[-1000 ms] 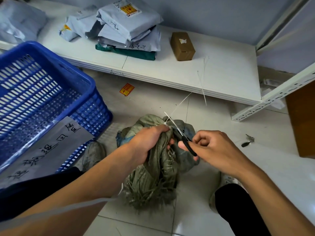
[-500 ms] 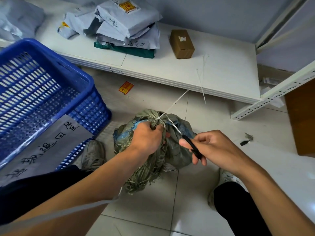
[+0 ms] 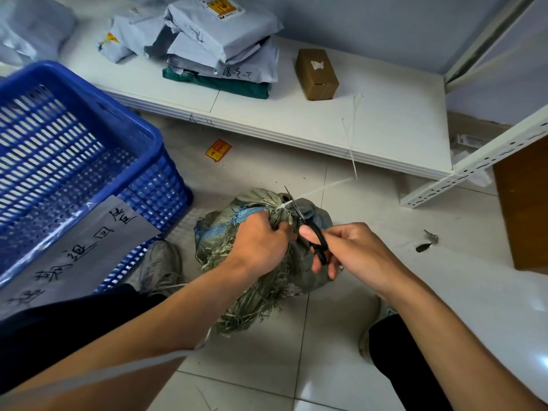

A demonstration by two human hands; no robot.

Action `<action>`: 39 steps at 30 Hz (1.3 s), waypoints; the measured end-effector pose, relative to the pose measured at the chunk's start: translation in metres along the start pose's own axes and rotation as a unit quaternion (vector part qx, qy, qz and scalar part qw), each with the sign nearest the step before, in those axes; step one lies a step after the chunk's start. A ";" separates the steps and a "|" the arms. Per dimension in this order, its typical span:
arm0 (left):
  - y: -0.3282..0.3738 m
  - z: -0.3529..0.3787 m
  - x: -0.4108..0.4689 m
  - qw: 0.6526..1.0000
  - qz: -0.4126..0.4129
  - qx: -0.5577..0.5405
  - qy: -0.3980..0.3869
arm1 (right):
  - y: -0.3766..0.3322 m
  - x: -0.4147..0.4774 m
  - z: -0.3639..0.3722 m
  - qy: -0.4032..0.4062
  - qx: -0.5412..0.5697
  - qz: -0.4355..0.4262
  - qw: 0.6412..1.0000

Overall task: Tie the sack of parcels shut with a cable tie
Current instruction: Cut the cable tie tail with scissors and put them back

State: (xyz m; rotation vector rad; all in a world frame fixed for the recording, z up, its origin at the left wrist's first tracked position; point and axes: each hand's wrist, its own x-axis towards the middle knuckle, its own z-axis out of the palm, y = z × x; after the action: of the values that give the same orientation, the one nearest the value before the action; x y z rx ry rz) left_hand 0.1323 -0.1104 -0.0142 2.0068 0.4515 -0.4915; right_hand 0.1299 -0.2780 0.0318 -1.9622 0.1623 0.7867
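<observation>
1. My left hand [image 3: 261, 241] is clenched around the gathered neck of the sack [image 3: 218, 232], fingers curled tight into the frayed green weave just below the tie.
2. My right hand [image 3: 355, 250] holds a pair of black-handled scissors [image 3: 315, 237], thumb and fingers closed on the handles, and the blades point up and away from me.
3. The blades are slightly parted right at the white cable tie [image 3: 284, 205]. I cannot tell whether they touch it.
4. The cable tie is cinched round the bunched neck of the sack, and its long tail runs up and to the right above the floor [image 3: 267, 351].
5. The sack lies on the tiled floor between my feet, with one grey shoe [image 3: 161, 266] to its left.
6. To the left stands a blue crate [image 3: 89, 161] with a handwritten paper label [image 3: 74, 247] on its near side.
7. Beyond the sack is a low white shelf [image 3: 385, 129]. It carries a pile of grey parcels [image 3: 225, 40], a small cardboard box [image 3: 316, 74] and spare ties [image 3: 350, 137].
8. A red-and-yellow sticker [image 3: 218, 149] lies on the floor near the shelf edge.
</observation>
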 end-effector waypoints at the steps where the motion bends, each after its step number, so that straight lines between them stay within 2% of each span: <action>1: 0.000 0.000 0.000 1.000 0.000 0.001 -0.002 | 0.000 0.000 0.001 0.000 0.001 -0.002 1.000; 16: -0.005 -0.001 0.002 1.000 0.005 -0.008 -0.015 | 0.003 0.006 0.004 0.000 0.010 -0.018 1.000; 32: -0.002 -0.001 0.002 1.000 0.000 0.007 0.000 | 0.006 0.010 0.005 0.004 -0.034 -0.011 0.999; 39: -0.003 0.000 0.002 1.000 0.014 0.024 -0.002 | 0.002 0.008 0.006 0.014 0.014 -0.005 1.000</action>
State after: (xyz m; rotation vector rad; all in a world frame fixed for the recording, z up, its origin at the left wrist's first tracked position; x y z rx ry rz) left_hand 0.1324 -0.1088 -0.0169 2.0549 0.4124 -0.4917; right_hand 0.1326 -0.2722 0.0233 -1.9468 0.1777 0.7472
